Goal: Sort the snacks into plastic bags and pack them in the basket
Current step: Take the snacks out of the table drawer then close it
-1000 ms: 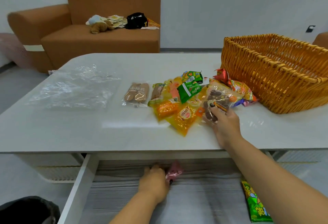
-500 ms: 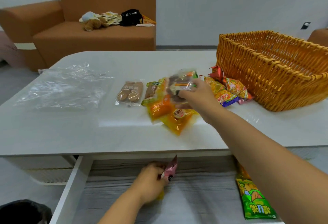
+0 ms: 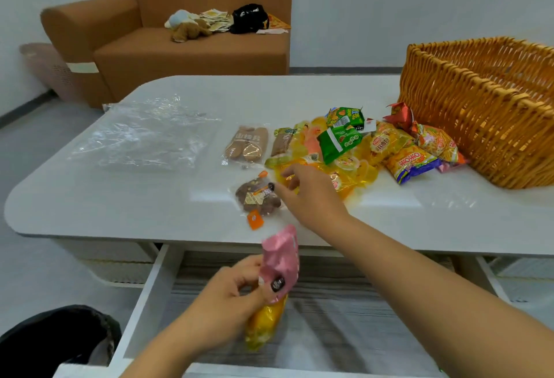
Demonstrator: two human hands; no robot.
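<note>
Left hand: the left hand (image 3: 227, 296) is over the open drawer (image 3: 314, 317), in front of the table (image 3: 120, 197); thumb and curled fingers are clamped on a pink packet (image 3: 281, 260) and a yellow packet (image 3: 263, 326) below it.
Pink packet: glossy crinkled film, standing upright out of the fist, its top reaching the table's front edge.
Yellow packet: shiny translucent film, hanging down from the same grip.
Right hand: the right hand (image 3: 308, 194) reaches over the table's near part; its fingers are loosely spread and hold nothing, and one fingertip touches the brown snack pack (image 3: 257, 197).
Brown snack pack: clear wrapper with dark round lumps inside and an orange tab, lying flat on the table, apart from the pile and nearer the front edge.
Snack pile: the snack pile (image 3: 359, 149) lies at mid-table, with mixed green, yellow and orange crinkly packets overlapping; its right end is just beside the basket (image 3: 479, 113).
Biscuit pack: the biscuit pack (image 3: 247, 145) is flat and clear, with tan pieces inside, at the pile's left side.
Plastic bags: the plastic bags (image 3: 141, 134) are clear, wrinkled sheets lying flat on the table's left part, well apart from the pile.
Basket: woven orange wicker with ribbed walls, on the table's right end.
Table: white, smooth, glossy, with rounded corners.
</note>
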